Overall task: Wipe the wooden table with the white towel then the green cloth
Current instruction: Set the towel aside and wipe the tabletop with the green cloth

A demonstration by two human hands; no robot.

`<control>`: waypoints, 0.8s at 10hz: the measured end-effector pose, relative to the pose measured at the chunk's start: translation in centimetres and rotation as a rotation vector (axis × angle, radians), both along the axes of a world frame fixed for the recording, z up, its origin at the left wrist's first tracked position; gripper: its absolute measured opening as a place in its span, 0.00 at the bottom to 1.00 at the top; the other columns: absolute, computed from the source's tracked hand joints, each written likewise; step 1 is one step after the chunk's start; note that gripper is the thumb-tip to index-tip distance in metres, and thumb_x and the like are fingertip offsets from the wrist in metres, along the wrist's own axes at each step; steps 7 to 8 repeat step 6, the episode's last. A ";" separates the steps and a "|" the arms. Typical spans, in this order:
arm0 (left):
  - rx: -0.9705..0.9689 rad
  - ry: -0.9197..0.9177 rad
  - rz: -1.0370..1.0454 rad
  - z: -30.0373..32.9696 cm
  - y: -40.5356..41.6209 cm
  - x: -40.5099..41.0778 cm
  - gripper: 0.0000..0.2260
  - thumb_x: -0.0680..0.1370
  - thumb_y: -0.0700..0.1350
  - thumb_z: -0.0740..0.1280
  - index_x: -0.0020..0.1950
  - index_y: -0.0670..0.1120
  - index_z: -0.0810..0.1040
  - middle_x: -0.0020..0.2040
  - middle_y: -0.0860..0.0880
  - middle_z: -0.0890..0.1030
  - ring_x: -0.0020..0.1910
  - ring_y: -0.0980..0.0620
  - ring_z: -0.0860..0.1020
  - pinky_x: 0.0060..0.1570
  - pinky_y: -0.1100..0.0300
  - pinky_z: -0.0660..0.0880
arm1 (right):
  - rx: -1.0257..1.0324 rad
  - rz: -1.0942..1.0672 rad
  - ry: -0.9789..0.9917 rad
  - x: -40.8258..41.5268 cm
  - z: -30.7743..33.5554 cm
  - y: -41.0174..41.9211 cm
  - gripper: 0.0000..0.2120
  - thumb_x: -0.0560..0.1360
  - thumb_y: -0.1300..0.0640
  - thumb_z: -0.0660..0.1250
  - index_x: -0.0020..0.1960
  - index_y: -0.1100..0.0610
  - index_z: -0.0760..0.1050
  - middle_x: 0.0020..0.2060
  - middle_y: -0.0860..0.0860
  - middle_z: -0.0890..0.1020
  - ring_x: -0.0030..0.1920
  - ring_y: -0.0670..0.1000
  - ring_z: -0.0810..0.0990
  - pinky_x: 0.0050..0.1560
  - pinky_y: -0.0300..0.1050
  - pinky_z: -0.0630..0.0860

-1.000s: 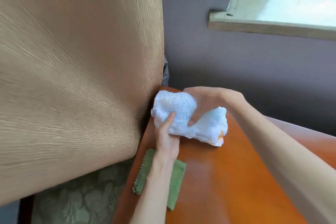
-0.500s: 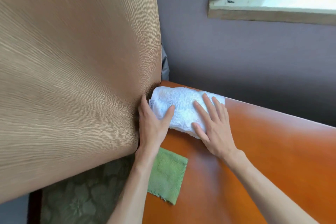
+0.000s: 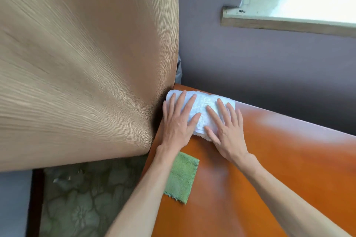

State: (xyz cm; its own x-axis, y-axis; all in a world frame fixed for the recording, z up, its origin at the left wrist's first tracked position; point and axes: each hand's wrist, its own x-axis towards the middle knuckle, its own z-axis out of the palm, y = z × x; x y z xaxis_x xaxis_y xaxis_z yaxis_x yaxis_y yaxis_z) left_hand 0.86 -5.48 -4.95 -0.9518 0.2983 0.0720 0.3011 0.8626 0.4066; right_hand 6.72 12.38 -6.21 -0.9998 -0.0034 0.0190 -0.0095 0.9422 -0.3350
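Two bare hands pressed flat on a folded white terry towel [image 3: 202, 110] at the far left corner of a glossy orange-brown wooden table [image 3: 289, 159].

Left hand [image 3: 178, 121]: palm down, fingers straight and spread, tips reaching the towel's far edge; heel of the palm on bare wood near the table's left edge. Nothing grasped, fingers uncurled. Forearm entering from the lower centre of the view.

Right hand [image 3: 225, 131]: palm down, fingers straight and fanned over the towel's right half, thumb along its near edge. Likewise pressing only, no grasp. Forearm entering from the lower right.

Towel: folded into a long pad, lying along the table's far edge, its left end tucked against a tan ribbed curtain [image 3: 86, 63] (fabric bulging over the table's left edge at that corner).

Small green microfibre cloth [image 3: 182, 177]: flat on the table near the left edge, partly under the left forearm, apart from the towel.

Edges and room: far edge of the table close to a grey-purple wall [image 3: 250, 54]; left edge bordered by the curtain and, lower down, green floral-patterned fabric [image 3: 81, 198]. Broad stretch of bare wood open to the right and towards the viewer. Pale stone window sill [image 3: 289, 21] above, upper right.

No legible writing or brand marks visible on either cloth.
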 end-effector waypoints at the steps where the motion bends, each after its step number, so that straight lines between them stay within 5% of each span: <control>1: 0.092 0.074 0.114 0.9 -2.9 5.4 0.19 0.81 0.49 0.61 0.71 0.47 0.74 0.74 0.44 0.70 0.74 0.40 0.64 0.71 0.39 0.63 | -0.116 -0.163 0.102 5.4 0.9 -2.1 0.22 0.76 0.55 0.62 0.70 0.58 0.72 0.71 0.59 0.69 0.70 0.63 0.67 0.71 0.59 0.63; 2: 0.043 0.033 0.022 -0.6 -6.3 12.9 0.18 0.80 0.49 0.61 0.70 0.50 0.76 0.74 0.45 0.70 0.74 0.40 0.65 0.69 0.38 0.65 | -0.219 -0.021 0.038 12.1 1.0 -4.7 0.20 0.73 0.60 0.63 0.65 0.56 0.74 0.67 0.55 0.71 0.66 0.59 0.71 0.68 0.52 0.66; 3: -0.236 -0.139 -0.087 -3.0 -6.7 17.0 0.24 0.81 0.58 0.56 0.77 0.57 0.66 0.80 0.47 0.59 0.79 0.38 0.56 0.71 0.35 0.60 | -0.325 -0.090 -0.074 16.4 1.7 -5.6 0.20 0.75 0.60 0.63 0.66 0.55 0.73 0.67 0.53 0.72 0.67 0.56 0.71 0.72 0.40 0.59; 4: -0.284 -0.169 -0.020 -3.6 -4.7 16.5 0.25 0.80 0.58 0.55 0.78 0.56 0.64 0.80 0.45 0.60 0.78 0.36 0.56 0.72 0.33 0.59 | -0.338 -0.197 -0.093 19.4 3.3 -4.4 0.21 0.74 0.56 0.59 0.66 0.54 0.73 0.65 0.53 0.74 0.65 0.54 0.72 0.71 0.34 0.56; 6: -0.264 -0.225 0.013 -1.9 -2.9 14.4 0.25 0.80 0.58 0.52 0.76 0.54 0.67 0.79 0.44 0.63 0.78 0.36 0.58 0.73 0.35 0.55 | -0.337 -0.461 0.038 25.4 7.2 2.2 0.18 0.71 0.48 0.62 0.53 0.56 0.81 0.49 0.57 0.83 0.49 0.47 0.78 0.55 0.39 0.71; 8: -0.264 -0.225 0.013 -1.9 -2.9 14.4 0.25 0.80 0.58 0.52 0.76 0.54 0.67 0.79 0.44 0.63 0.78 0.36 0.58 0.73 0.35 0.55 | -0.337 -0.461 0.038 25.4 7.2 2.2 0.18 0.71 0.48 0.62 0.53 0.56 0.81 0.49 0.57 0.83 0.49 0.47 0.78 0.55 0.39 0.71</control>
